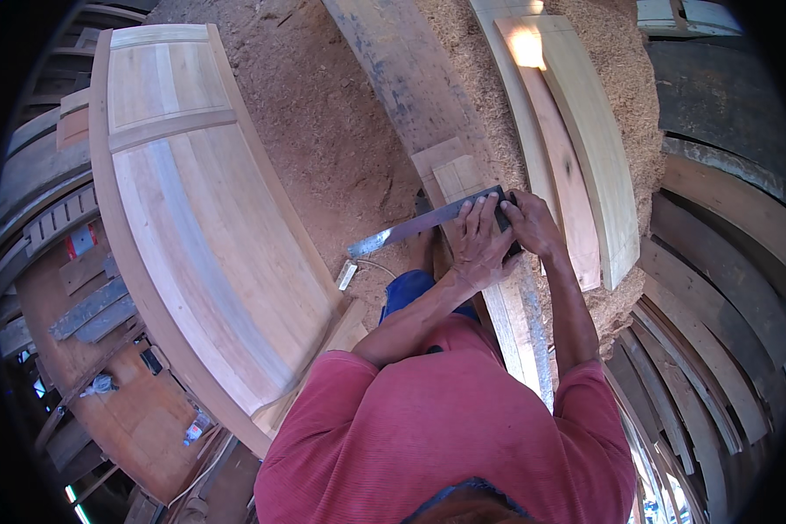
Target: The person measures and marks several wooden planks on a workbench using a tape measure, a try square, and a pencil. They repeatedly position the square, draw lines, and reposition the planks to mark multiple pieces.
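A try square with a long metal blade [410,224] and a dark stock lies across a pale wooden piece [459,177] on a long plank. My left hand [480,246] presses over the blade near its stock end, fingers bent down on it. At the corner of the square, my right hand [534,224] has its fingers curled against the dark stock. Whether those right fingertips also pinch something small is hidden. The blade's free end sticks out to the left, past the plank's edge.
A large panelled wooden door [210,236] leans at the left. Several loose boards [589,148] lie over sawdust on the right. The long plank [402,70] runs away ahead. A small white object [348,275] lies near the door. Stacked timber [716,210] lines the right side.
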Available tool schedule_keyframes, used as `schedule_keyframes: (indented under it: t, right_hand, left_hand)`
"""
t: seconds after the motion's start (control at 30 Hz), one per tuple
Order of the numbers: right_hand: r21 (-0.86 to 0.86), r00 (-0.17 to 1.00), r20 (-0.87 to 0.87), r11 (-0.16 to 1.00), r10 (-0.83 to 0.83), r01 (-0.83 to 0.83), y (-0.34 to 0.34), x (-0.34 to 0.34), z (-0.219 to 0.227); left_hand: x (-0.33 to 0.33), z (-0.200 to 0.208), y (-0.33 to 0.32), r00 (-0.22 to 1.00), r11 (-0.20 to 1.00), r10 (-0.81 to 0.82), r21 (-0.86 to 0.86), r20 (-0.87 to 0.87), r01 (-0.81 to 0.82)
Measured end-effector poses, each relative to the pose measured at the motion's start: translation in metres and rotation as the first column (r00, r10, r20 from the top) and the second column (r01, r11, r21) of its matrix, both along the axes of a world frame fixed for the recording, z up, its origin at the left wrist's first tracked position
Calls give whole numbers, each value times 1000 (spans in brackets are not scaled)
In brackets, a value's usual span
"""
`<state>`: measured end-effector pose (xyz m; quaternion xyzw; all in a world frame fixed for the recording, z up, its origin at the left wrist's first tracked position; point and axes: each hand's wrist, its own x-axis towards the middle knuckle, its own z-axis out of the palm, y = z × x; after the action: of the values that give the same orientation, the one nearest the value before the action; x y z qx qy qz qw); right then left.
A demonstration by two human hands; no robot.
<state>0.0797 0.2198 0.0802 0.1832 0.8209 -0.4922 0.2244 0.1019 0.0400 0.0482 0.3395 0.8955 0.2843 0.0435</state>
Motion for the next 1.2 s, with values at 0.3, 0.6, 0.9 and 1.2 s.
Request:
schedule_keyframes:
  t: [0.3, 0.6, 0.9, 1.2]
  right_hand:
    - [-12, 1000, 8, 1000, -14, 14, -1, -1, 3]
    - [-12, 1000, -12, 1000, 13, -14, 1, 0, -6]
    - [-12, 1000, -29, 1000, 3, -4, 0, 0, -4]
    - [424, 945, -296, 906, 138, 1, 1, -5, 6]
  left_hand:
    - [0, 0, 0, 1000, 1000, -2, 9, -14, 2]
    - [0, 1, 0, 1000, 1000, -10, 4, -7, 10]
    - [1, -2, 1, 1000, 1000, -12, -1, 4, 12]
    - [2, -2, 2, 1000, 1000, -13, -12, -15, 13]
